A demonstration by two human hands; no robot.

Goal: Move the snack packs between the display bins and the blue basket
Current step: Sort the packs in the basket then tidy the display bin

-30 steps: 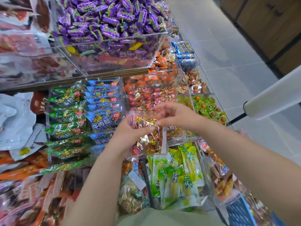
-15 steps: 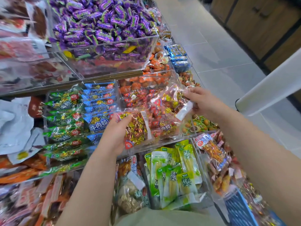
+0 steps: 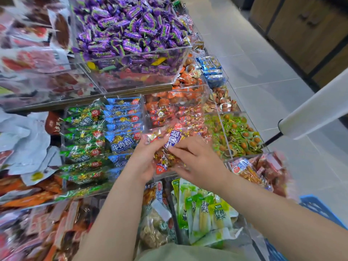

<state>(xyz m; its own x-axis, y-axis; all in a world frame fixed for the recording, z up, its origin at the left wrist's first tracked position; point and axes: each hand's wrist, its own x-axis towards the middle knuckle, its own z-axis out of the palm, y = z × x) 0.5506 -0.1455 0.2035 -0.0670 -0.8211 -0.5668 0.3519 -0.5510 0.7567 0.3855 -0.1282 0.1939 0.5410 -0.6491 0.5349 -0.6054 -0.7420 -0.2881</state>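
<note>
Both hands are closed on one snack pack (image 3: 170,143) of red-wrapped pieces in clear film with a purple label. The left hand (image 3: 145,161) curls round its edge at 9 o'clock and the right hand (image 3: 199,162) takes the lower part from 3 o'clock, though its thumb is hidden. The pack hangs just above the near end of the clear display bin (image 3: 205,98) of matching red packs, which runs off toward 12 o'clock. The rim of the blue basket (image 3: 318,208) shows well apart at 4 o'clock. The pack looks light, soft and crinkly, and its loose contents will probably shift inside the slick film. A hold across the filled body or at a sealed end seems safest — a squeeze would likely crush the pieces.
</note>
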